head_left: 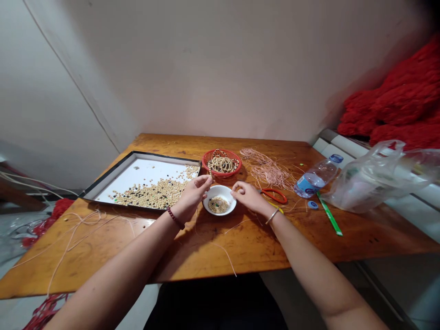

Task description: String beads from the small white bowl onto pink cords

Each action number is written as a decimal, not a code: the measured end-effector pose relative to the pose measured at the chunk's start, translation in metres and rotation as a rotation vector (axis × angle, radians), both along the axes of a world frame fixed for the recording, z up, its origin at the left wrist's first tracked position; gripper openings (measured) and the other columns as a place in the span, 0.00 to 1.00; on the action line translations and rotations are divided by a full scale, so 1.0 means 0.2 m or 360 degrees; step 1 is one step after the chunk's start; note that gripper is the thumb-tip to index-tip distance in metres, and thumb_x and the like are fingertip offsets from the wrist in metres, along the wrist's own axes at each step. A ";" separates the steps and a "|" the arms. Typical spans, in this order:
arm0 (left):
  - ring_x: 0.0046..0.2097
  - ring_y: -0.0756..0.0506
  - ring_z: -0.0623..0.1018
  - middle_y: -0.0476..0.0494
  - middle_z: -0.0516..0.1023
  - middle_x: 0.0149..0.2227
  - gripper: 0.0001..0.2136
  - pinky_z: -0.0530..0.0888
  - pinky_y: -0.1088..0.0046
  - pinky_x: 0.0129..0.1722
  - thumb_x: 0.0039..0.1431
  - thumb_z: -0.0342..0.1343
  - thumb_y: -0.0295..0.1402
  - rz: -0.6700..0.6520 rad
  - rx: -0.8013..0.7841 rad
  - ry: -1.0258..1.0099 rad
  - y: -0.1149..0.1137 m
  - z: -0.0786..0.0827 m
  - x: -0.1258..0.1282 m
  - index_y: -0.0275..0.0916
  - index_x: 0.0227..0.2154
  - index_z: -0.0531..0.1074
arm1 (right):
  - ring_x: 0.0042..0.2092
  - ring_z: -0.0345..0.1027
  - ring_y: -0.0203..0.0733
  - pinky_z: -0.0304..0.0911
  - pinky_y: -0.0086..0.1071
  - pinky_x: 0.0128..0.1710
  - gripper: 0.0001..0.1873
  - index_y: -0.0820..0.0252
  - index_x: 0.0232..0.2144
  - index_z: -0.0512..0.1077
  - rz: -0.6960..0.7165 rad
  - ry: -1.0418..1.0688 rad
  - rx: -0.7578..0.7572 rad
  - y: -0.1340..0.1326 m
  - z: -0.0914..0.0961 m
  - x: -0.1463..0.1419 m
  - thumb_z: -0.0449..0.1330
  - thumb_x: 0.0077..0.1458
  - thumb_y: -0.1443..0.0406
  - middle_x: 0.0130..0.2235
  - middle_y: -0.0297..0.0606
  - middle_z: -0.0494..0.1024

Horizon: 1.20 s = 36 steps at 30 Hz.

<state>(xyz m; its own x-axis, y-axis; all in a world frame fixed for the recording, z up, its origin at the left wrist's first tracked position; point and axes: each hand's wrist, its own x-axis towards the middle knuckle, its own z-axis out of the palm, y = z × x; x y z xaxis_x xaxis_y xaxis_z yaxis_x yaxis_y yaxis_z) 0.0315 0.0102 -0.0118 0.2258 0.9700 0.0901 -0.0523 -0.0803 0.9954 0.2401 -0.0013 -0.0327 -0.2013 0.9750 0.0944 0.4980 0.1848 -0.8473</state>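
Observation:
My left hand (194,195) is raised over the corner of the black-framed tray (113,176), its fingertips pinched together. Whatever they hold is too thin to make out. My right hand (248,197) sits just right of the small white bowl (227,190), its curled fingertips near the rim. Pale round beads (218,205) lie in the bowl. Many loose beads, pale and dark, are spread across the tray's white base. Behind my hands, a red basket (206,160) holds coiled strings of beads (222,164).
Pink cords (268,170) lie tangled on the wooden table (220,247), with orange-handled scissors (275,195) nearby. Further right are a water bottle (316,176), a green ruler (329,213) and a plastic bag (374,178). Red fabric (392,105) is heaped beyond the table.

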 end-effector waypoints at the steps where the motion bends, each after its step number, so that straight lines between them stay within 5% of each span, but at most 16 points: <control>1: 0.28 0.53 0.68 0.46 0.74 0.31 0.17 0.63 0.79 0.24 0.52 0.59 0.47 -0.0014 0.0019 0.0020 0.00 0.00 0.00 0.37 0.34 0.73 | 0.23 0.56 0.32 0.51 0.26 0.24 0.10 0.59 0.30 0.66 0.0018 0.0076 -0.0006 0.00 0.01 0.00 0.57 0.52 0.58 0.21 0.27 0.66; 13: 0.37 0.46 0.75 0.43 0.78 0.36 0.12 0.70 0.70 0.40 0.59 0.53 0.41 -0.0175 0.0672 0.0664 -0.06 0.00 0.02 0.37 0.35 0.74 | 0.28 0.65 0.34 0.59 0.28 0.29 0.14 0.59 0.34 0.65 0.0185 0.0587 -0.0155 -0.03 0.07 -0.05 0.60 0.50 0.57 0.24 0.29 0.70; 23: 0.39 0.46 0.76 0.42 0.78 0.37 0.12 0.71 0.70 0.42 0.60 0.53 0.40 -0.0456 0.0653 0.0514 -0.08 -0.02 0.05 0.37 0.36 0.74 | 0.31 0.68 0.36 0.62 0.30 0.33 0.15 0.58 0.36 0.65 0.0190 0.0739 -0.0105 -0.03 0.01 -0.08 0.61 0.50 0.56 0.28 0.31 0.72; 36: 0.39 0.47 0.76 0.43 0.78 0.37 0.11 0.71 0.72 0.40 0.60 0.54 0.40 -0.0307 0.0654 0.0504 -0.06 -0.03 0.03 0.37 0.36 0.73 | 0.30 0.66 0.34 0.61 0.31 0.35 0.16 0.58 0.35 0.65 0.0132 0.0765 -0.0074 -0.01 -0.03 -0.10 0.61 0.51 0.54 0.27 0.30 0.71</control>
